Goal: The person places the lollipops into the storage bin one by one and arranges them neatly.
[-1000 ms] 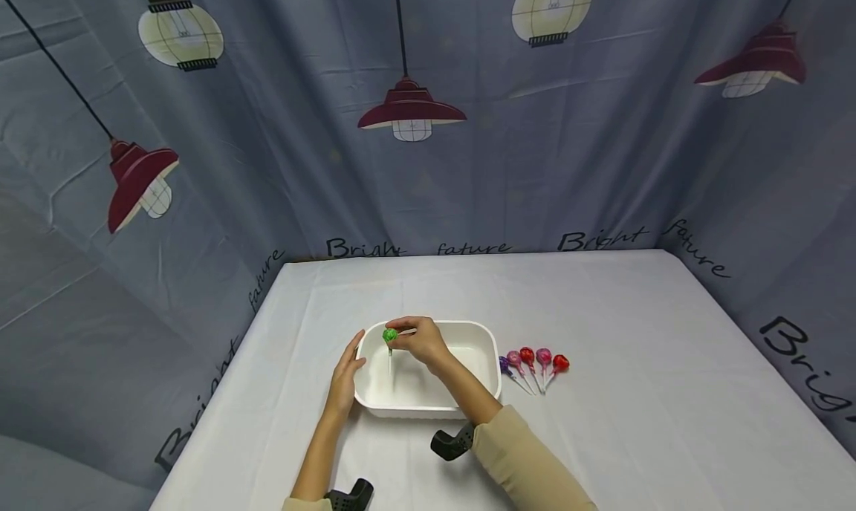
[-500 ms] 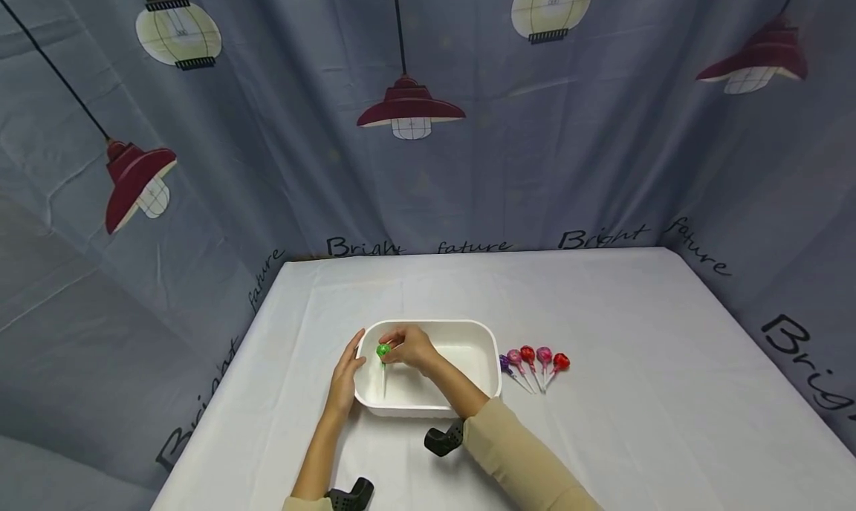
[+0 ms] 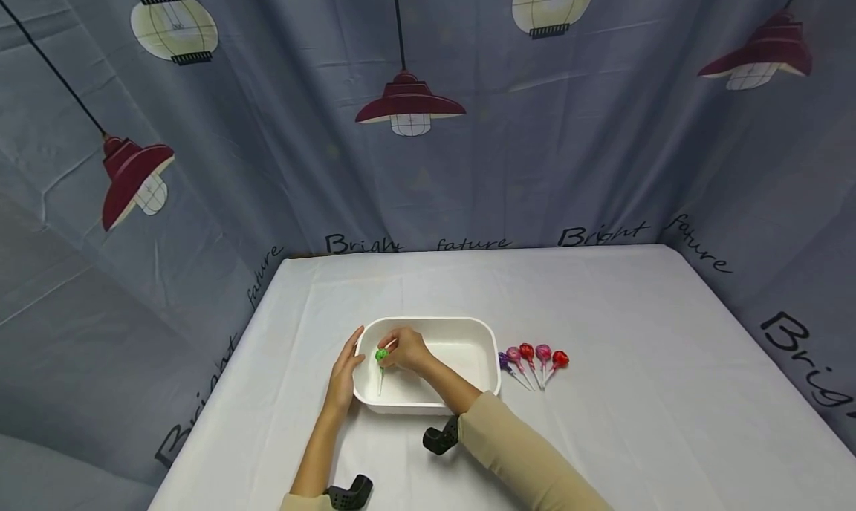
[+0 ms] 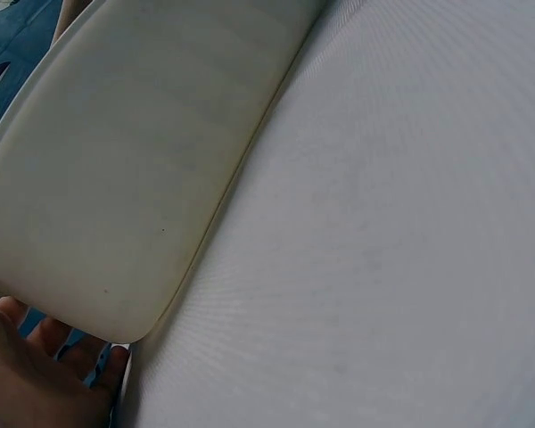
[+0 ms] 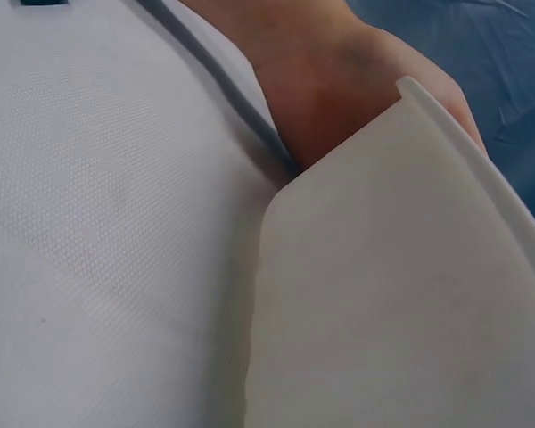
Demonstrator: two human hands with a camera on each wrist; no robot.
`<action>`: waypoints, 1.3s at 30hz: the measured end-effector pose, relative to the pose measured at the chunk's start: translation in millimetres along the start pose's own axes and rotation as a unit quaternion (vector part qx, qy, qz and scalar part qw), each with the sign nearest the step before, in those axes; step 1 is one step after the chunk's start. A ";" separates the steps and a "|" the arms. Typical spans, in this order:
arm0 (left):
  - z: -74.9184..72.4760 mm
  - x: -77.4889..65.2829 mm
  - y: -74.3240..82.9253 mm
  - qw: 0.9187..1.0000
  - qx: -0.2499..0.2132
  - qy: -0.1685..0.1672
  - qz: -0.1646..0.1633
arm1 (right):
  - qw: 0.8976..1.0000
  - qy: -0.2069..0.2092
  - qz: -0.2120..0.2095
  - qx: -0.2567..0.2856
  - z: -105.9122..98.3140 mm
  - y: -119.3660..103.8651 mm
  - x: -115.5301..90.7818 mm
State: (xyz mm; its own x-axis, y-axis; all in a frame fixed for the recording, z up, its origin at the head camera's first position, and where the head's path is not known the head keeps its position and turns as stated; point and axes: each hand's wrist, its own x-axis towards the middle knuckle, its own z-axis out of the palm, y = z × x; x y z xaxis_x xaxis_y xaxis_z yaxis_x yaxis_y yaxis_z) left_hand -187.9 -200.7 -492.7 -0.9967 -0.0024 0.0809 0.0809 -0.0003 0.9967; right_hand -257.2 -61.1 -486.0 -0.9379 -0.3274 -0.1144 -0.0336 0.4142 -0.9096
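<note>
Right hand holds green lollipop low inside white tray; left hand steadies tray.

The right hand [image 3: 406, 351] pinches the green-wrapped round lollipop [image 3: 381, 356] by its head, at the left end of the white rectangular plastic tray [image 3: 468, 325], white stick pointing to the near side. The left hand [image 3: 345, 373], fingers straight, rests flat against the tray's left outer wall. Five more wrapped lollipops [image 3: 533, 359], purple, pink and red, lie in a row on the white tablecloth [image 3: 635, 362] just right of the tray.
</note>
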 end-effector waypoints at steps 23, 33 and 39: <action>0.7 -0.4 2.8 1.000 -0.001 0.003 0.006 | 0.997 0.007 -0.036 -0.061 3.7 3.4 0.8; 0.4 -0.5 3.0 1.000 0.000 -0.006 0.003 | 0.996 0.005 -0.042 -0.080 2.7 1.6 -1.4; -0.7 -0.7 1.9 1.000 0.000 -0.014 -0.007 | 0.994 -0.002 -0.049 -0.095 0.9 2.8 -0.7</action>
State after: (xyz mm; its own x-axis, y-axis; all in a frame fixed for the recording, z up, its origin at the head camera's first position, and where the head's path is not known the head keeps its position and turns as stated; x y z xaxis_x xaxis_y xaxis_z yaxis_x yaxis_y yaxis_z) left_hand -187.0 -201.4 -490.9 -0.9974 0.0259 0.0676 0.0677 -0.0008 0.9977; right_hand -256.3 -60.4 -488.8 -0.9259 -0.3765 -0.0306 -0.1896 0.5332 -0.8245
